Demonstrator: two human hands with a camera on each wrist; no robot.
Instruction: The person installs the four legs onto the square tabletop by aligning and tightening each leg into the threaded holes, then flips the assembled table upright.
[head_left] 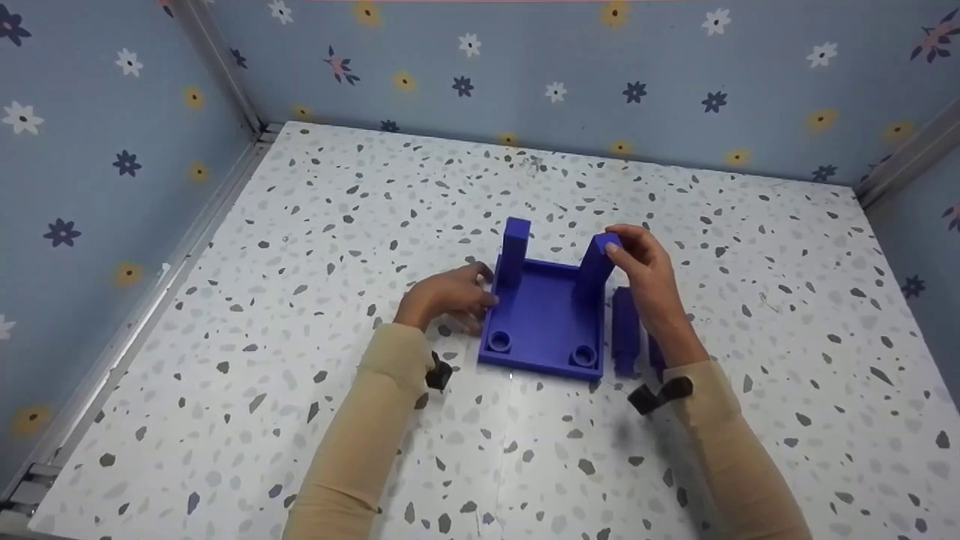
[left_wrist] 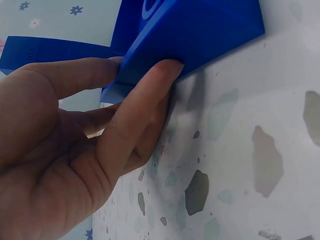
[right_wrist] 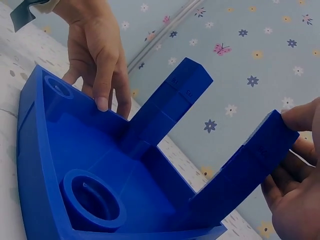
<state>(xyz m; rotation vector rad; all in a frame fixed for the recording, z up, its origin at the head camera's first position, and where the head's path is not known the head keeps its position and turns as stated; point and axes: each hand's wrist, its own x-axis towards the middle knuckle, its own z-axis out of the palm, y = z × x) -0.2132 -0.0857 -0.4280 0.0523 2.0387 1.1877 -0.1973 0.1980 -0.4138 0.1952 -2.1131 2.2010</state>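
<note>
Blue, a shallow rectangular base (head_left: 541,315) with corner sockets (head_left: 583,355) is set on the speckled counter (head_left: 225,420) mid-frame. Its left edge is touched by the left hand (head_left: 448,292), fingers loosely spread. The upper-right post (head_left: 598,268) is pinched near its top by the right hand's (head_left: 651,277) thumb and fingers. An upper-left post (head_left: 514,251) is stood upright; two loose posts (head_left: 625,330) are laid right of the base.

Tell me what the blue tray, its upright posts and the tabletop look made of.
Blue tray: likely rigid plastic, satin; uniform colour, soft sheen.
Upright posts: probably the same plastic; matching blue, small marks on the faces.
Tabletop: smooth, terrazzo-look chips; real stone or printed laminate, can't tell.
</note>
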